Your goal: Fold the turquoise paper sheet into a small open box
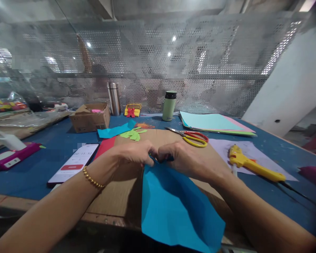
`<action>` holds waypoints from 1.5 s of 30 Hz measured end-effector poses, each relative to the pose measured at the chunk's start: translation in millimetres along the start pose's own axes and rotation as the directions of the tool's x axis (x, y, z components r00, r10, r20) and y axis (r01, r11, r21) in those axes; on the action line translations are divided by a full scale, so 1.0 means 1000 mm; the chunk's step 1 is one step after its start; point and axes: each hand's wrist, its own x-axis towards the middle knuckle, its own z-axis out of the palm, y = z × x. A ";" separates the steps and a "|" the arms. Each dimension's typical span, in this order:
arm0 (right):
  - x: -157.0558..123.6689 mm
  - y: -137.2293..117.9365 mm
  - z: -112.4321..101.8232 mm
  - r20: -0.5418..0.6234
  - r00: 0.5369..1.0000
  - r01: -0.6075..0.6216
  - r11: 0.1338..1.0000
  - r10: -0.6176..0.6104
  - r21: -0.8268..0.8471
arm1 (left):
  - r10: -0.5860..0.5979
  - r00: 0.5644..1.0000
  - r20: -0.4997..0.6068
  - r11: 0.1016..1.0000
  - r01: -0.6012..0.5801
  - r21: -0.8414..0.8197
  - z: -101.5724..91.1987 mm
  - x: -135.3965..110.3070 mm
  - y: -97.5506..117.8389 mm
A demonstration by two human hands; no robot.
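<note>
A blue sheet of paper point(173, 211) hangs from my two hands over the near edge of the table, its upper end gathered between the fingers. My left hand point(140, 153) pinches it at the top left. Close beside it, nearly touching, my right hand point(173, 154) is closed on the same upper end. The fingertips are partly hidden, so the exact fold there is unclear. Beneath both hands lies a brown cardboard sheet point(121, 193). Scissors point(196, 138) with red and yellow handles rest just beyond my right hand. Green paper cuttings point(133, 134) and a blue paper strip point(116, 130) lie beyond my left hand.
A phone point(76, 163) showing a timer and a purple power strip point(14, 156) are on the left. A yellow glue gun point(255, 167) lies on lilac paper at right. Behind stand a cardboard box point(91, 119), a steel flask point(114, 100), a green bottle point(169, 107) and stacked coloured paper point(213, 121).
</note>
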 end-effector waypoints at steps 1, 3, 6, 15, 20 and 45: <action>0.000 -0.002 -0.002 0.013 1.000 -0.005 1.000 0.005 -0.004 | -0.001 1.000 0.005 1.000 0.001 0.002 0.000 0.000 0.000; 0.000 -0.004 -0.007 0.043 0.999 -0.025 1.000 0.025 -0.013 | -0.004 1.000 0.023 1.000 0.004 0.017 0.000 0.001 -0.001; -0.001 -0.004 -0.011 0.074 0.997 -0.009 1.000 0.009 -0.010 | 0.016 0.999 0.045 1.000 -0.017 0.018 0.001 0.002 -0.002; -0.004 -0.007 -0.020 0.154 0.986 -0.055 0.997 0.061 -0.048 | 0.100 0.995 -0.013 0.991 -0.101 -0.083 0.005 0.005 -0.011; -0.002 -0.013 -0.029 0.242 0.956 -0.148 0.984 0.168 -0.096 | 0.070 0.997 0.029 0.991 -0.066 -0.115 0.005 0.005 -0.011; -0.007 -0.011 -0.034 0.282 0.945 -0.176 0.984 0.168 0.004 | 0.026 0.995 -0.100 0.995 -0.035 -0.091 0.007 0.003 -0.009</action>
